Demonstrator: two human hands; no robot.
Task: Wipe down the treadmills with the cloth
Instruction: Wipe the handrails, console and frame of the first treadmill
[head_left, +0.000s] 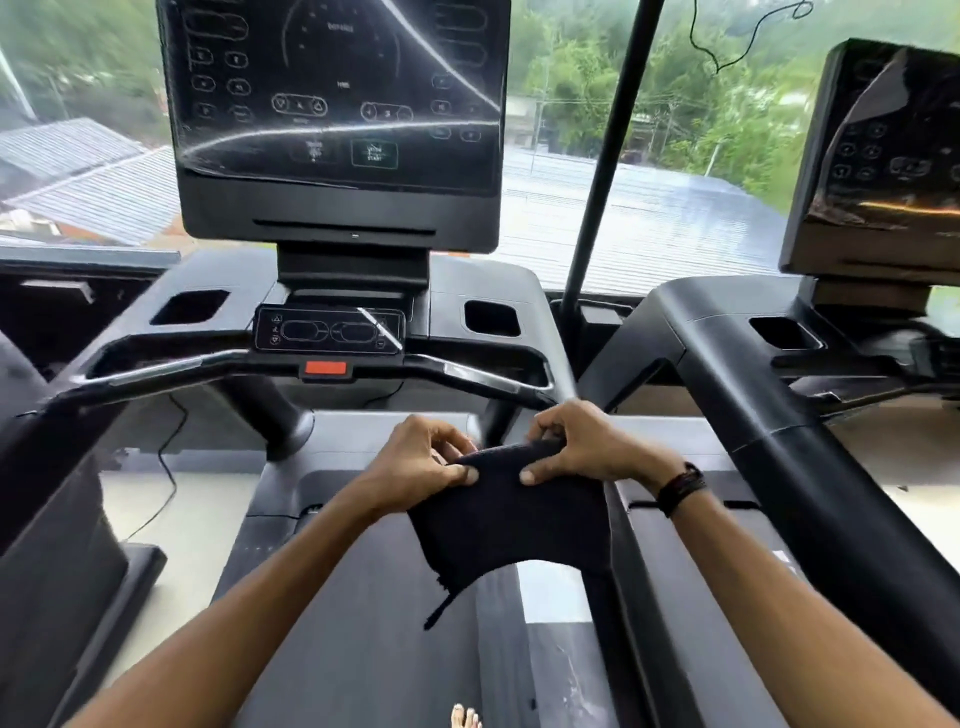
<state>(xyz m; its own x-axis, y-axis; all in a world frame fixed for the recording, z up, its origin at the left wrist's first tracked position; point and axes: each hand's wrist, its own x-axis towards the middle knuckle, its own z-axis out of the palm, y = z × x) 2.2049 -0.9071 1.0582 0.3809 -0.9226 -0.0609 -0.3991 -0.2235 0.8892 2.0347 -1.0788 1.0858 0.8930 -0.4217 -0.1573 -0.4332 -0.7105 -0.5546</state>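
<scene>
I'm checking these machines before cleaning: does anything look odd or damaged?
The centre treadmill's console screen carries a wrinkled clear film with long creases, and a loose black cable dangles by the window. The black cloth has a fraying corner. Nothing looks spilled.

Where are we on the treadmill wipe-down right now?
No wiping looks done. Both the left hand and right hand grip the dark cloth in mid-air, touching nothing. Left: the console, handlebar and the neighbouring treadmill.

Bright daylight floods through the window (675, 156) behind the console (337, 104), streaking its screen with glare, while wide-angle distortion bends and softly blurs everything toward the edges.
</scene>
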